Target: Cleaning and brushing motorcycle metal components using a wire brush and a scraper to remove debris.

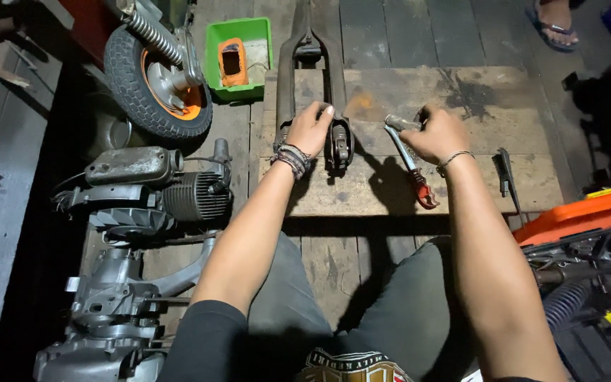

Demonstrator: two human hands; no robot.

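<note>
Arms: both forearms reach up from the bottom of the frame, over the knees, to a wooden board [390,191] at centre frame.
Left hand [310,129]: curled palm-down, fingers closed over the lower end of a dark metal fork [286,78], a beaded band on the wrist.
Right hand [438,134]: closed around the top of a wrench [410,161] — knuckles toward the camera, a thin bracelet on the wrist.
Fork: lies on the board just left of centre, long axis running up and down the frame, its two legs joining near the top edge.
Wrench: lies slanted on the board, grey head at upper left under the right hand, red jaw end [424,194] pointing to the lower right.
Nearby, left: a small wheel [136,85] with an orange hub at upper left, a green tray [263,42] beside it, a finned engine [185,194] below.
Nearby, right: a dark tool [505,173] on the board's right edge — an orange panel [581,212] past it.
</note>
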